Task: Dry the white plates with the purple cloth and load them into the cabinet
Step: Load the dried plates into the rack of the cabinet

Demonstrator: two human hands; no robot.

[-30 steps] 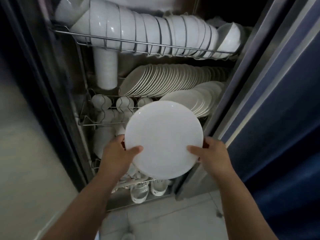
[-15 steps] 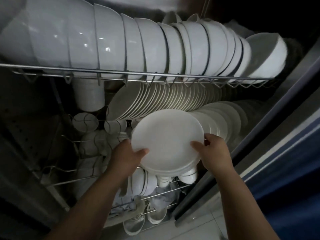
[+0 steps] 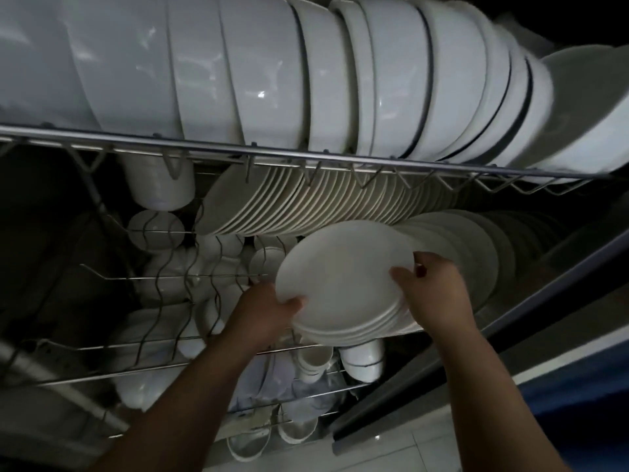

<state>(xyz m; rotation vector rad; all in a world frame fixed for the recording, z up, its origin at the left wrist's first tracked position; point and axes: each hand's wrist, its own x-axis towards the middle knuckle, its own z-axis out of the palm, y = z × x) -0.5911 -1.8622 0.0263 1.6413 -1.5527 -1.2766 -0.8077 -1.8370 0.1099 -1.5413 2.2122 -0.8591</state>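
I hold a white plate (image 3: 343,270) inside the open cabinet, tilted and lying against the front of a leaning row of white plates (image 3: 476,253) on the middle wire shelf. My left hand (image 3: 263,315) grips its lower left rim, thumb on the face. My right hand (image 3: 434,294) grips the right rim, thumb on the face and fingers behind. Behind it runs a second row of upright white plates (image 3: 323,202). The purple cloth is not in view.
A wire rack rail (image 3: 306,158) crosses above with a row of large white bowls (image 3: 272,69). Small dishes (image 3: 156,226) and cups (image 3: 362,364) fill the lower wire shelves. The cabinet's door frame (image 3: 510,342) runs down the right; pale floor tiles (image 3: 391,451) lie below.
Both hands carried the plate forward and down into the cabinet, from in front of the shelves to against the front plate row. The camera moved closer.
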